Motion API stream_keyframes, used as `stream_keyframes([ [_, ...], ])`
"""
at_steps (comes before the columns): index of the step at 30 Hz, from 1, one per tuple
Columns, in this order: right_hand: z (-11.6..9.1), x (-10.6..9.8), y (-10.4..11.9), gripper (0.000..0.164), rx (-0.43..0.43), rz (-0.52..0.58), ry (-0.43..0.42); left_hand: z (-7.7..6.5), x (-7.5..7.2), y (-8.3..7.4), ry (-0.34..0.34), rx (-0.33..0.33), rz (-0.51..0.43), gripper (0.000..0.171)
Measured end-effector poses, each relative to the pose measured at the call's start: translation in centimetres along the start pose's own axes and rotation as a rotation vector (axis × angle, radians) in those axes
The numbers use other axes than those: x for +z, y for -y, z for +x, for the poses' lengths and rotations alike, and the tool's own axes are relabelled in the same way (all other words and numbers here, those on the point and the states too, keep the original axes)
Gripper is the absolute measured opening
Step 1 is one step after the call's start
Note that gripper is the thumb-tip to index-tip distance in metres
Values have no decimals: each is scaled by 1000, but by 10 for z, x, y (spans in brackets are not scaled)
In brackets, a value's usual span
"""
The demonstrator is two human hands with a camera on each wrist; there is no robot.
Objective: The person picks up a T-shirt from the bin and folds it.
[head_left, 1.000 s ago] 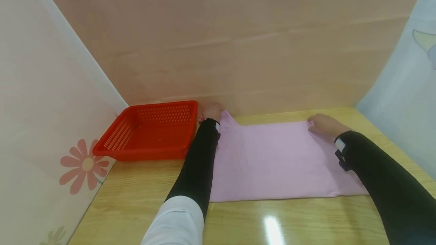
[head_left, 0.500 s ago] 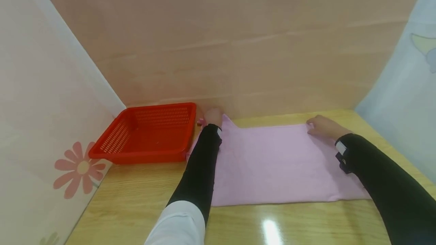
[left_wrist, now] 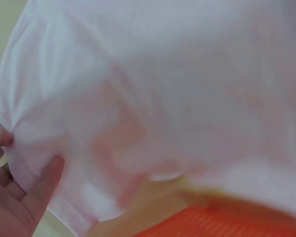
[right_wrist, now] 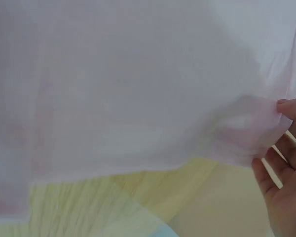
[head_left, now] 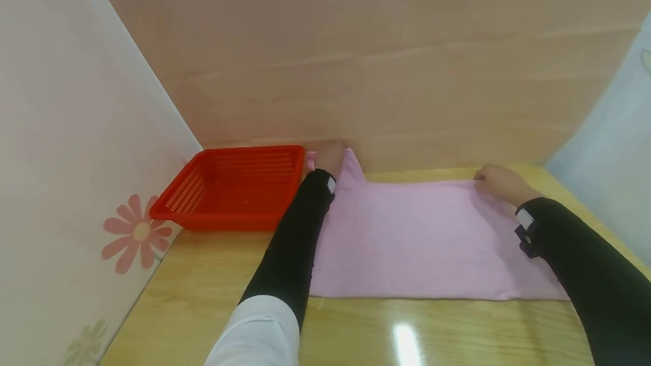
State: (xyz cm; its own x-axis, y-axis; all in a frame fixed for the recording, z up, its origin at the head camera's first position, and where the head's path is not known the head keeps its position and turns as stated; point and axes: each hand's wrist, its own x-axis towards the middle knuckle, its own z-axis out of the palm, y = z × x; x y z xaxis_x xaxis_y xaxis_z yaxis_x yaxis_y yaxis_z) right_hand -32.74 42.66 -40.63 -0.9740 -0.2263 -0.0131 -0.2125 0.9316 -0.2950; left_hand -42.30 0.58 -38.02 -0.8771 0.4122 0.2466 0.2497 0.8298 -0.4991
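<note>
A pink cloth (head_left: 422, 236) lies spread out flat, its far left corner raised into a peak. My left hand (head_left: 329, 158) pinches that corner beside the red basket; in the left wrist view the left hand (left_wrist: 19, 192) has fabric gathered at its fingertips. At the far right corner, my right hand (head_left: 503, 183) grips the cloth's edge. The right wrist view shows the right hand (right_wrist: 286, 163) with the cloth (right_wrist: 138, 98) bunched between thumb and fingers. Part of the cloth's left side is hidden behind my left forearm.
A red plastic basket (head_left: 244, 222) with slotted walls stands at the back left, close to my left hand. The wooden table (head_left: 213, 287) meets a brown backdrop (head_left: 407, 100) behind, with white sheets on both sides. A pink flower (head_left: 141, 231) is printed on the left one.
The raised left corner of the cloth stands slightly higher, with my left hand still on it. My right hand's fingers have closed more tightly on the far edge. The head view has shifted slightly.
</note>
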Motion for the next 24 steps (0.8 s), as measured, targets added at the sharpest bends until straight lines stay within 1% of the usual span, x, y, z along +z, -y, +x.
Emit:
stream_keyframes([
  [1, -1, -2, -2, 26, -7, 0, -8, 2, -3, 2, -23, -4, -83, 14],
  [2, -2, -5, -3, 26, -7, 6, -15, 4, -7, 5, -52, -13, -200, 14],
  [3, -3, -8, -3, 26, -12, 7, -27, 6, -10, 7, -84, -13, -358, 14],
  [4, -4, -11, -4, 25, -19, 3, -38, 8, -14, 10, -85, -9, -412, 15],
  [5, -5, -14, -4, 25, -28, 4, -48, 8, -18, 13, -87, -14, -499, 16],
  [8, -9, -21, 0, 24, -60, 11, -72, 6, -32, 20, -62, 17, -606, 18],
  [10, -13, -25, 2, 23, -81, 9, -90, 1, -41, 23, -50, 47, -637, 19],
  [11, -16, -26, 3, 22, -94, 9, -99, -2, -45, 24, -42, 51, -674, 20],
  [12, -18, -26, 4, 20, -110, 1, -110, -6, -50, 26, -34, 63, -681, 20],
  [13, -21, -26, 4, 19, -122, -5, -113, -11, -54, 27, -13, 49, -750, 21],
  [15, -27, -25, 4, 16, -151, -22, -130, -21, -62, 30, -13, 67, -727, 22],
  [17, -33, -24, 3, 13, -182, -41, -141, -32, -67, 31, -6, 84, -700, 19],
  [19, -41, -24, 1, 10, -207, -44, -157, -42, -72, 32, -19, 120, -623, 17],
  [20, -45, -24, 0, 9, -213, -43, -171, -47, -74, 32, -48, 160, -520, 17],
  [22, -52, -25, -1, 8, -212, -39, -184, -57, -75, 31, -61, 207, -464, 14],
  [23, -56, -25, -1, 8, -209, -38, -195, -61, -76, 30, -80, 231, -432, 13],
  [24, -59, -25, -1, 8, -208, -41, -197, -67, -77, 30, -80, 260, -413, 11],
])
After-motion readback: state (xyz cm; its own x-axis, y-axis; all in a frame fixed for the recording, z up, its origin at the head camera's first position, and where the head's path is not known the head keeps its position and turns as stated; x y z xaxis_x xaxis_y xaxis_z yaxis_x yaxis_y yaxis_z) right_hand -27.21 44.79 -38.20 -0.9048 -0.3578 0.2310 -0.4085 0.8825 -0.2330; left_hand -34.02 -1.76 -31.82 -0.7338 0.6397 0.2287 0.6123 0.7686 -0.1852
